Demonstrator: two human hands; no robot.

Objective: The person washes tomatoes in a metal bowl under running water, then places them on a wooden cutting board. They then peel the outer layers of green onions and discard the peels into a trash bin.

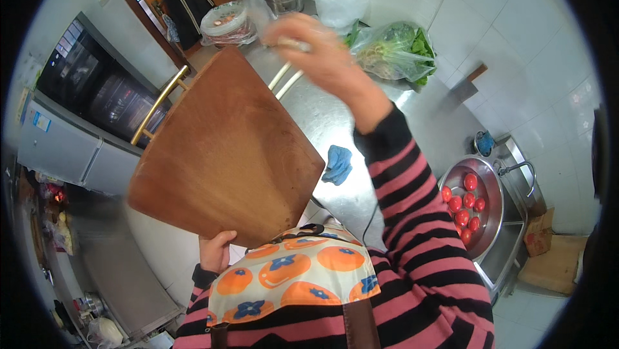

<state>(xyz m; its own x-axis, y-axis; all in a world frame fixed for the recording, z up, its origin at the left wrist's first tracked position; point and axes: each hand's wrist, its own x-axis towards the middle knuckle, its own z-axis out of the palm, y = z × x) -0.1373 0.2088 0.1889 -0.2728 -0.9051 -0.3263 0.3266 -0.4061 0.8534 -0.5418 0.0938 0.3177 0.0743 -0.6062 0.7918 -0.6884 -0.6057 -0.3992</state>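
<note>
My left hand [216, 251] grips the lower edge of a large brown wooden board [227, 150], thumb on its face. The board is tilted up in front of me, and a gold-coloured metal handle [159, 104] stands off its upper left edge. Above the steel worktop [416, 121], my right hand [314, 49] is raised and motion-blurred. A small pale thing [296, 44] shows at its fingers, too blurred to name. Two white rods [285, 80] stick out between the board and that hand. A crumpled blue cloth [337, 165] lies on the worktop beside the board's right corner.
Bagged leafy greens [396, 54] and a wrapped stack of bowls or plates [228, 22] sit at the back. A cleaver [469, 85] is by the tiled wall. On the right, a metal basin [491, 218] holds several tomatoes [470, 182] near a tap [522, 169].
</note>
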